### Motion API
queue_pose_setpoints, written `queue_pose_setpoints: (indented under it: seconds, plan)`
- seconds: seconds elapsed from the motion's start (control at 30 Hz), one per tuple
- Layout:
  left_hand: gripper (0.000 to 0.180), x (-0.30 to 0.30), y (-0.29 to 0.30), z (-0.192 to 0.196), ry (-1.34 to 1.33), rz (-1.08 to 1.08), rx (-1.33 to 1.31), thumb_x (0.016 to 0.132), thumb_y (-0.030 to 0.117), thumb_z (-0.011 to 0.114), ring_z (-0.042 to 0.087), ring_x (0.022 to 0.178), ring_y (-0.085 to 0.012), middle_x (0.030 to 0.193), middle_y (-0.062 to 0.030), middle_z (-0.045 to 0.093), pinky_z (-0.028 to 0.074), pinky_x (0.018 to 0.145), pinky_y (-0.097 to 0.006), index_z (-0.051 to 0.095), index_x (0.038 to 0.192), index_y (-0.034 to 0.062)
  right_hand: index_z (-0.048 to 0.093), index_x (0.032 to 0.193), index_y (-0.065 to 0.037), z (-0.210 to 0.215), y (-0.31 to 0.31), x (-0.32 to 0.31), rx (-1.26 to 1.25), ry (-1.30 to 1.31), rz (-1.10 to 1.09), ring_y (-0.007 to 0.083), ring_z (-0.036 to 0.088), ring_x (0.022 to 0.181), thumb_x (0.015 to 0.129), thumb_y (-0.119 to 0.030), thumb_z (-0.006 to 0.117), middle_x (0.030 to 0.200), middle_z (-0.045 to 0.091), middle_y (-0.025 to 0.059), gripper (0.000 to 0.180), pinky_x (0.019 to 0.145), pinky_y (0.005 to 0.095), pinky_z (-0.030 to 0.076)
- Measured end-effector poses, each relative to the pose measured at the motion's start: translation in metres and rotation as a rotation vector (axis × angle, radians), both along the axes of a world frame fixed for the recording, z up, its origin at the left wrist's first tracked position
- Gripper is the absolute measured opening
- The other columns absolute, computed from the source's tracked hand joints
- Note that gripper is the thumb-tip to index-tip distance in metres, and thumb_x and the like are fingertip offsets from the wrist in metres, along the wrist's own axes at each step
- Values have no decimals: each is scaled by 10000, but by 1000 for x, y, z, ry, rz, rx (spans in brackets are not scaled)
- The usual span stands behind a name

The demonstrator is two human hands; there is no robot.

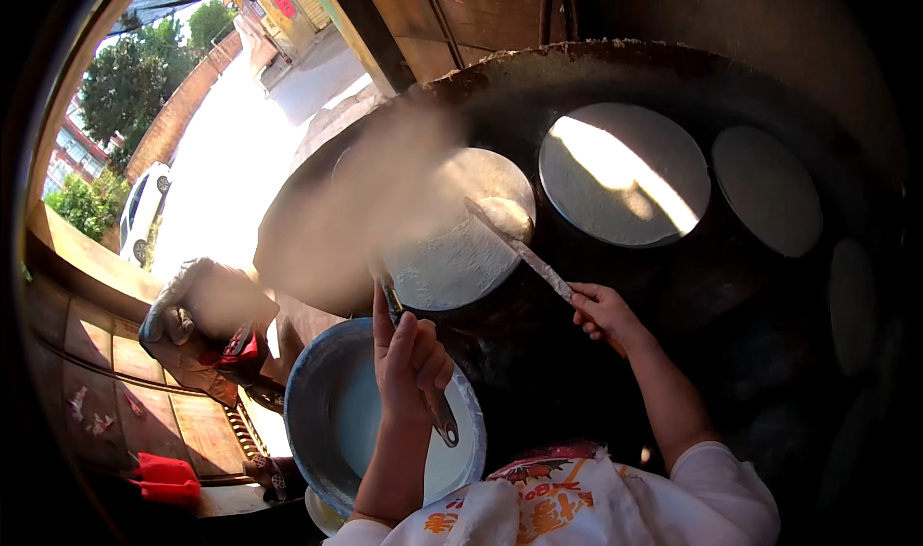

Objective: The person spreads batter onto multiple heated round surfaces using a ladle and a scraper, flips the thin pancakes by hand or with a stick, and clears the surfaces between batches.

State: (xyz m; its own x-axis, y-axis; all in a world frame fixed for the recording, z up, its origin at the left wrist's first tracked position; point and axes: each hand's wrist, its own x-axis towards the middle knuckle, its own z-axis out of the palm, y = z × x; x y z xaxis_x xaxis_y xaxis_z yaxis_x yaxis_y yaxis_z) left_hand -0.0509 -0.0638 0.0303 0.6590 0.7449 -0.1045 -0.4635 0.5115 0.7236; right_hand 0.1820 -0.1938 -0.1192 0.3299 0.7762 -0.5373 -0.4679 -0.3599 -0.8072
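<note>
My left hand (411, 359) is wrapped round the dark handle of a utensil (444, 419) with a hole at its end. Steam hides the utensil's head. In my right hand (601, 313) is a long, flat wooden spatula (538, 265), crusted with pale batter. The spatula reaches over a round, pale pancake (447, 269), its tip beside a thick yellowish mound of batter (507, 217). That pancake lies on a large dark griddle (510, 327), its far left side veiled by steam. Below my left hand stands a blue-grey basin (306, 378) of whitish liquid batter.
More round pancakes (625, 176) lie further right on the griddle, one crossed by a bright sun strip, others (767, 190) in shadow. The griddle's raised rim (596, 56) curves along the back. Left are a covered, bulky object (207, 306), a red cloth-like item (168, 479) and a sunlit opening.
</note>
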Motion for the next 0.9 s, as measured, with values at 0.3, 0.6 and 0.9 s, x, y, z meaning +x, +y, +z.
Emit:
queue_pose_setpoints:
  seconds: [0.3, 0.6, 0.9]
  plan:
    - [502, 50, 10, 1, -17, -141, -114, 948, 132, 404, 261, 350, -57, 524, 30, 269, 313, 315, -215, 263, 1399, 303, 558, 1156, -103, 8, 41, 20, 65, -1207, -79, 335, 607, 684, 867, -169, 527, 715, 607, 157, 299, 593, 437, 492]
    - [311, 81, 82, -5, -29, -102, -628, 928, 162, 491, 325, 423, -25, 561, 71, 304, 374, 413, -182, 477, 1199, 314, 577, 1115, -100, -4, 58, 48, -19, -1406, -41, 358, 602, 640, 906, -209, 462, 711, 613, 157, 262, 567, 443, 487]
    - [66, 90, 109, -36, 80, -62, -569, 914, 173, 529, 370, 415, -35, 583, 60, 373, 400, 405, -195, 542, 930, 235, 571, 1089, -56, 2, 41, 14, 63, -1094, -42, 357, 609, 809, 880, -163, 506, 869, 631, 180, 243, 671, 413, 496]
